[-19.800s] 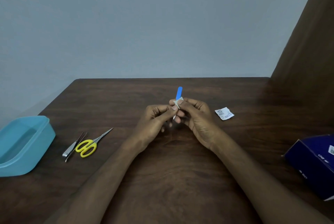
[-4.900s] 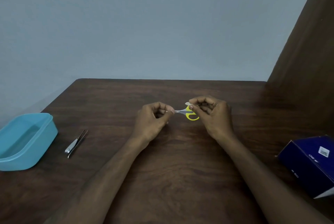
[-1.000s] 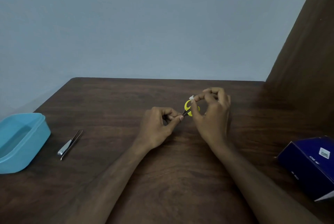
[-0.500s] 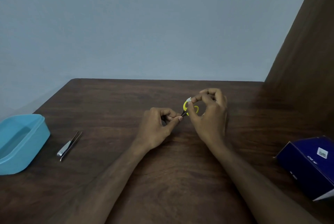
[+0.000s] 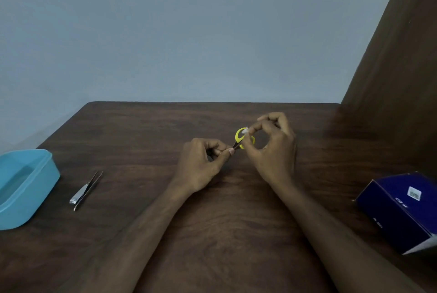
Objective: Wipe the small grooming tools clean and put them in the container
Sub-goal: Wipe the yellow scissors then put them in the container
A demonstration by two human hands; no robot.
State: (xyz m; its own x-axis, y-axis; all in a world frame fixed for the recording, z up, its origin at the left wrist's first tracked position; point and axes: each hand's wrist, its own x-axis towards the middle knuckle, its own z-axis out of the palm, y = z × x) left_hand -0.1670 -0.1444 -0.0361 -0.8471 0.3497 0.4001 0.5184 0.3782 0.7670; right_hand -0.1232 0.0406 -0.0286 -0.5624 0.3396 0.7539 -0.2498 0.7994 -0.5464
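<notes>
A brown table is lying below; at its centre, the left hand is pinching the scissors' blades, the right hand is pinching a wipe against their handles, and the container is sitting at nine o'clock.

Two hands are in view, a left hand and a right hand. Between them is one pair of yellow-handled scissors and one small white wipe. On the one desk lie one nail clipper, one pair of tweezers, one blue container and one dark blue box.
</notes>
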